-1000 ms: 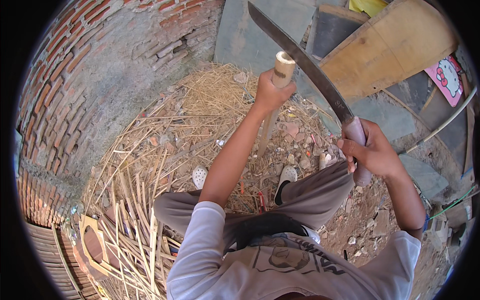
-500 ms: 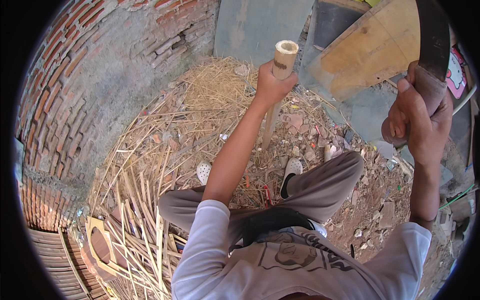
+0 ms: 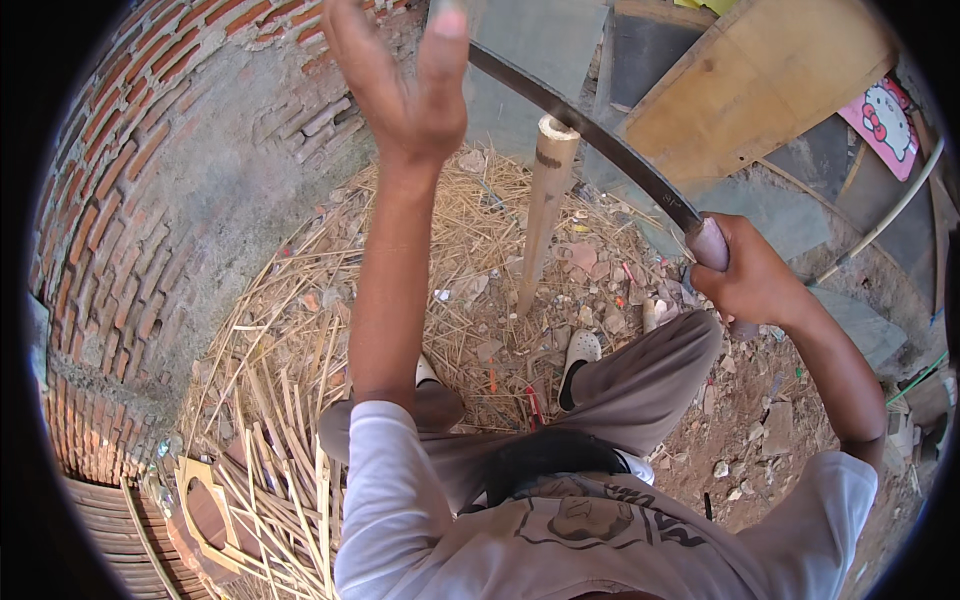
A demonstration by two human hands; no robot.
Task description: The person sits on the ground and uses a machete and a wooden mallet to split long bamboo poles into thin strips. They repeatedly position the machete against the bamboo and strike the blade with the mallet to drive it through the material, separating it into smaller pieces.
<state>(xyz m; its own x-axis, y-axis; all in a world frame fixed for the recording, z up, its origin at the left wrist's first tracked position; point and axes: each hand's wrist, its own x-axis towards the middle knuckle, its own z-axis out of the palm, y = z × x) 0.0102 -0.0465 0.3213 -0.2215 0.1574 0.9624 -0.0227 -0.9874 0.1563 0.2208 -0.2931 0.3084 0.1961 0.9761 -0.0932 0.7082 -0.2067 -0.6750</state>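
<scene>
A person in a pale T-shirt (image 3: 480, 550) and brown trousers (image 3: 640, 380) worked over rubble-strewn ground, a long curved knife (image 3: 605, 137) set across the top of a bamboo pole (image 3: 545, 215). The pole stood nearly upright in front of the person, its pale, ringed top facing up and its foot down among straw and broken stone, near one white perforated shoe (image 3: 583, 347).

The right hand (image 3: 752, 275) was closed around the knife's pale purple handle (image 3: 708, 243), fingers wrapped and thumb folded in. From there the dark blade reached up and leftward over the rim of the pole; from where I stood I could not tell whether it had bitten into the wood. The left hand (image 3: 408, 105) was raised beside the pole and clear of it, spread open with the thumb apart and nothing visible in its palm, though its fingertips ran out of view.

A heap of split strips (image 3: 290, 470) lay by the person's left side, next to a yellowish frame (image 3: 196, 467) with a rounded opening. Dry straw (image 3: 460, 195) covered the ground ahead, below a worn brick wall (image 3: 130, 150). Beyond the knife leaned a brown board (image 3: 760, 85), grey sheets (image 3: 540, 40) and a pink panel (image 3: 886, 125) bearing a white cartoon figure.
</scene>
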